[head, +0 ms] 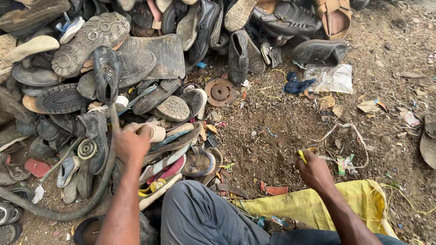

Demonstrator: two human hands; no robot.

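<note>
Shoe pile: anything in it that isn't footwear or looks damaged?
Yes. A rusty round metal disc lies at the pile's edge, and a thick dark hose curves past the left hand. Many shoes are just detached soles.

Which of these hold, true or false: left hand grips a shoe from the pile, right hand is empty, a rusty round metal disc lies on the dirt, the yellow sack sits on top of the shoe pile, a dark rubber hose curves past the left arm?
1. The left hand grips a pale worn shoe at the heap of old shoes and soles. True.
2. The right hand is empty. False: it holds a small yellow object; what it is cannot be told.
3. A rusty round metal disc lies on the dirt. True.
4. The yellow woven sack sits on the heap. False: it lies on the ground under the right arm.
5. A dark rubber hose curves past the left arm. True.
</note>
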